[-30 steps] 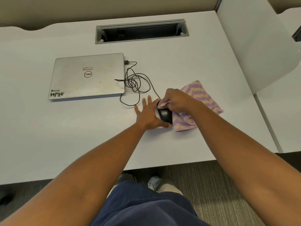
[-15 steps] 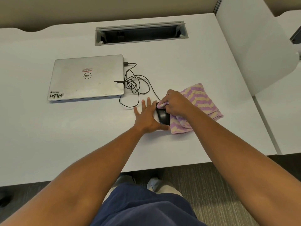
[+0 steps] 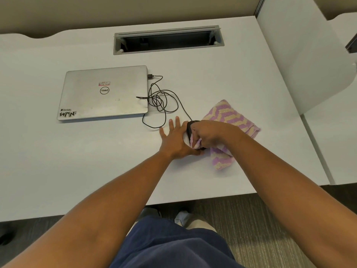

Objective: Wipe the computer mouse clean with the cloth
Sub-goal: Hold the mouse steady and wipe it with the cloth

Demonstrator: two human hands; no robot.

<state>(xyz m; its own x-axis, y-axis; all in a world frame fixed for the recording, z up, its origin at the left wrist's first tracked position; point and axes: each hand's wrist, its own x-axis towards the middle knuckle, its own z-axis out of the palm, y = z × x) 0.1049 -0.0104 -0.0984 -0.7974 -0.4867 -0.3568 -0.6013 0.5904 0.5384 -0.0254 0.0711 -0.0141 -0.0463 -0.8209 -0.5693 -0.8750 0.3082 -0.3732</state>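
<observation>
Left hand [image 3: 176, 141] flat, bracing mouse [image 3: 189, 128]; right hand [image 3: 209, 133] bunching cloth [image 3: 229, 117] over it.

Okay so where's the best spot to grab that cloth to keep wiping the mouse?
Probably the cloth's bunched near-left corner, from above and the right, as the right hand does: that fold already drapes over the mouse, while the rest lies flat on the desk.

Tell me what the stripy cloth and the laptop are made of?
The cloth looks like soft terry fabric: fuzzy, loopy pile with purple and cream zigzags. The laptop lid looks like brushed silver metal, matte with faint scuffs, though painted plastic is possible.
</observation>
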